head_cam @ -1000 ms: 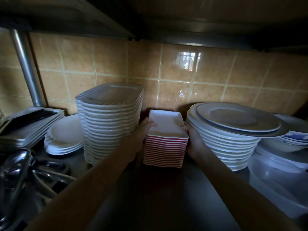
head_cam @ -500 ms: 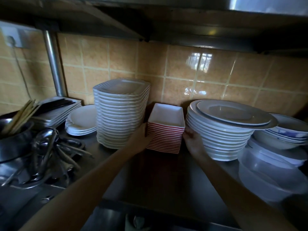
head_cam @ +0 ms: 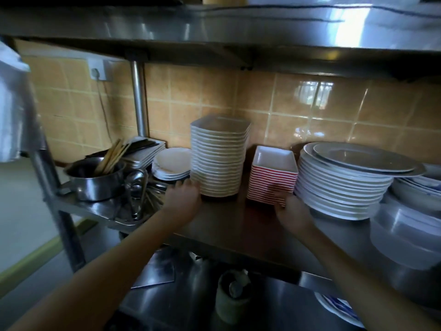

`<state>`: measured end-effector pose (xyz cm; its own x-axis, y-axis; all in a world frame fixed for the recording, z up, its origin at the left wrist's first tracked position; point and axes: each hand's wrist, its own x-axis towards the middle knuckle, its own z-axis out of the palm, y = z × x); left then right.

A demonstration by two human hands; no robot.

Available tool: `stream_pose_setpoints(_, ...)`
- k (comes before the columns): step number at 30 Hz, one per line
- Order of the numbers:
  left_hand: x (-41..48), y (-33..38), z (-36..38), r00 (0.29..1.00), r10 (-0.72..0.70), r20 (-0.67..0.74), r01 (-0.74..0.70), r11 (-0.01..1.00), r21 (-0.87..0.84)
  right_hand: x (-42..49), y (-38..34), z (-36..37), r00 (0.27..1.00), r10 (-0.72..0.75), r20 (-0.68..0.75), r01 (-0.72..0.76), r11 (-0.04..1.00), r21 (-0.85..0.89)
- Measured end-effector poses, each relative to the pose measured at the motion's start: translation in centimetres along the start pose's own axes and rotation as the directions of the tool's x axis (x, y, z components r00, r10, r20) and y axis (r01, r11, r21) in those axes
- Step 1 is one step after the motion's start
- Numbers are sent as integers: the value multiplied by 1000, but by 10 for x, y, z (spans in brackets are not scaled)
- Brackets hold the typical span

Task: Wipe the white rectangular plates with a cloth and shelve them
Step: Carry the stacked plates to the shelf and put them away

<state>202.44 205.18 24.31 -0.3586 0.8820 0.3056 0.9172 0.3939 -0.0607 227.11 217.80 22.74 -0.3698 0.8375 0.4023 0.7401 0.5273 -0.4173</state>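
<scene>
Stack of rectangular plates (head_cam: pixel 272 177), red-striped on the sides and white inside, standing upright on the steel shelf (head_cam: pixel 229 225); all positions below are given relative to this stack.

Right hand (head_cam: pixel 291 212): at the stack's lower right corner, fingertips (head_cam: pixel 278 195) touching its bottom plates, wedged between the stack and the neighbouring round plates. Motion blur hides whether this grip is spread or pinching the corner; it cannot be told.

Left hand (head_cam: pixel 182 200): well to the left of the stack and clear of it, grip spread, straight fingers resting against the foot of the tall stack of white square plates (head_cam: pixel 219 161).

Immediately left of the stack, with a narrow gap: the tall stack of white square plates, rising higher than it. Immediately right, almost touching: a stack of round white plates (head_cam: pixel 343 185) topped by a wider plate.

Further left, beyond the tall stack: a low pile of small white plates (head_cam: pixel 170 166), flat rectangular trays (head_cam: pixel 145 151), a steel pot (head_cam: pixel 95 182) holding chopsticks (head_cam: pixel 112 156), and steel utensils (head_cam: pixel 140 194) lying in front of the pot.

Further right, beyond the round plates: blue-patterned bowls (head_cam: pixel 417 187) and clear plastic containers (head_cam: pixel 405 235).

Behind the stack: a tan tiled wall (head_cam: pixel 310 111), with a steel post (head_cam: pixel 139 99) and a wall socket (head_cam: pixel 99 71) up to the left. Above: an upper steel shelf (head_cam: pixel 214 27)
</scene>
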Motion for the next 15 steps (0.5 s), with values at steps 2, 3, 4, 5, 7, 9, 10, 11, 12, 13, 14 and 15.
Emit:
stream_pose_setpoints(2, -15, -24, -6, 999, -29, 27, 29, 1000, 4, -4, -24, 2, 991, -127, -40, 126, 992, -18)
stream_pose_setpoints(3, -22, -36, -8, 998, -43, 37, 43, 999, 14, -7, -37, 5, 979, -200, -40, 200, 980, -11)
stream_pose_setpoints(4, -29, -48, -10, 997, -63, 39, 62, 998, 22, -8, -50, 10, 965, -259, -31, 260, 966, 8)
stream_pose_setpoints(5, -37, -59, -13, 996, -85, 36, 84, 996, 23, -10, -64, 15, 954, -300, -18, 300, 954, 25)
stream_pose_setpoints(7, -56, -83, -19, 990, -143, 20, 142, 990, 24, -9, -93, 27, 928, -372, -12, 372, 927, 39)
stream_pose_setpoints(9, -77, -106, -23, 978, -210, -15, 210, 977, 35, -8, -124, 41, 881, -474, -6, 472, 877, 83)
stream_pose_setpoints(10, -88, -116, -24, 968, -249, -30, 250, 968, 36, -8, -140, 48, 853, -522, 10, 517, 847, 123)
stream_pose_setpoints(11, -99, -126, -25, 957, -289, -37, 291, 956, 39, -8, -156, 55, 828, -559, 31, 549, 821, 154)
stream_pose_setpoints(12, -109, -136, -26, 944, -327, -36, 329, 943, 46, -9, -172, 62, 808, -587, 50, 572, 803, 170)
stream_pose_setpoints(13, -119, -145, -26, 931, -363, -32, 364, 930, 53, -9, -187, 69, 790, -610, 60, 593, 785, 177)
stream_pose_setpoints(14, -129, -154, -27, 916, -400, -27, 401, 914, 58, -10, -200, 76, 772, -632, 66, 613, 768, 185)
stream_pose_setpoints(15, -139, -164, -28, 896, -443, -25, 443, 894, 63, -12, -213, 83, 755, -652, 70, 630, 752, 194)
